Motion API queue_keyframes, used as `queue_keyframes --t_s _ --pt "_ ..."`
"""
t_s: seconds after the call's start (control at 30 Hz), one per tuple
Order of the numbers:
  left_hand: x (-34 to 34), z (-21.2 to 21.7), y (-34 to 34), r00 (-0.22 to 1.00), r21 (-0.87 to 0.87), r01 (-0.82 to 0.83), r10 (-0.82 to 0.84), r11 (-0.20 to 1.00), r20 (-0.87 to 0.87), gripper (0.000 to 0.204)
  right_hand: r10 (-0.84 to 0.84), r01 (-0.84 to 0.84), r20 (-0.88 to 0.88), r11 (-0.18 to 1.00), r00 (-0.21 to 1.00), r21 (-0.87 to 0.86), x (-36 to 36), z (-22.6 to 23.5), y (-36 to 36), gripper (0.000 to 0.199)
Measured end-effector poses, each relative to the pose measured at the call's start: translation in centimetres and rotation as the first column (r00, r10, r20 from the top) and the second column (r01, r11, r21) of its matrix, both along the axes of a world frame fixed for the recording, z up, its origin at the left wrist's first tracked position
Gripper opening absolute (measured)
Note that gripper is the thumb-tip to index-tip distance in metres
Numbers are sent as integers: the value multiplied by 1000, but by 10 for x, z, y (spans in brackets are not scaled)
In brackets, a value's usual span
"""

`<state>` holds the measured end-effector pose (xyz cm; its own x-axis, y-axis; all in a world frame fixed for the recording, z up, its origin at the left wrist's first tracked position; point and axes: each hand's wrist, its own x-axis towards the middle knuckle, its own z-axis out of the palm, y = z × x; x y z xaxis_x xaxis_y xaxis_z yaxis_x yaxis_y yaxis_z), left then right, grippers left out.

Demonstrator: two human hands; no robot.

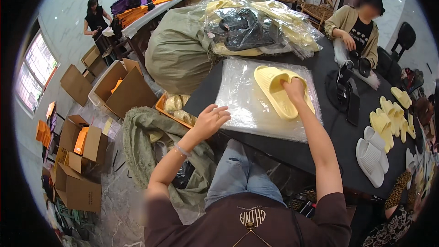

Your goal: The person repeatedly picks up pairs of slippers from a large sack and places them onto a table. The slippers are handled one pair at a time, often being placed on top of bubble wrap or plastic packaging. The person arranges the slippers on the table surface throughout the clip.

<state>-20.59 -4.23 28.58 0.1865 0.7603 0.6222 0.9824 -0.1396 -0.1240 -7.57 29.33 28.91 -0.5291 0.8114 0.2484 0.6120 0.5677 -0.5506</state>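
A pair of pale yellow slide slippers (pixel 277 97) lies on a stack of clear plastic bags (pixel 238 103) at the near edge of the black table. My right hand (pixel 294 89) grips the slippers from above, its fingers tucked in under a strap and hidden there. It covers part of the right-hand slipper. My left hand (pixel 212 121) hovers at the left edge of the bag stack, fingers apart, holding nothing.
Wrapped yellow slippers and a black pair in a large clear bag (pixel 249 27) sit at the table's back, beside a bulging woven sack (pixel 176 48). Loose slippers (pixel 383 123) line the right. A co-worker (pixel 361 29) handles black slippers there. An orange crate (pixel 162 106) stands left.
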Motion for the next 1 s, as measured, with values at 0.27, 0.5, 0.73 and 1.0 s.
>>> queue_keyframes --t_s 0.27,0.5,0.73,1.0 --pt "-1 -30 -20 997 -117 -31 22 993 -78 26 3 1 95 999 995 -45 -2 -5 -15 47" --pt "5 2 -14 982 168 -67 95 983 -165 29 51 -44 155 998 987 -49 2 -13 -8 48" --pt "-5 -36 -19 986 -209 21 -55 978 -159 22 27 -27 94 1000 995 -9 3 -17 -18 49" --pt "16 7 38 906 12 -226 206 974 369 25 20 -22 71 999 997 27 4 -27 -11 48"
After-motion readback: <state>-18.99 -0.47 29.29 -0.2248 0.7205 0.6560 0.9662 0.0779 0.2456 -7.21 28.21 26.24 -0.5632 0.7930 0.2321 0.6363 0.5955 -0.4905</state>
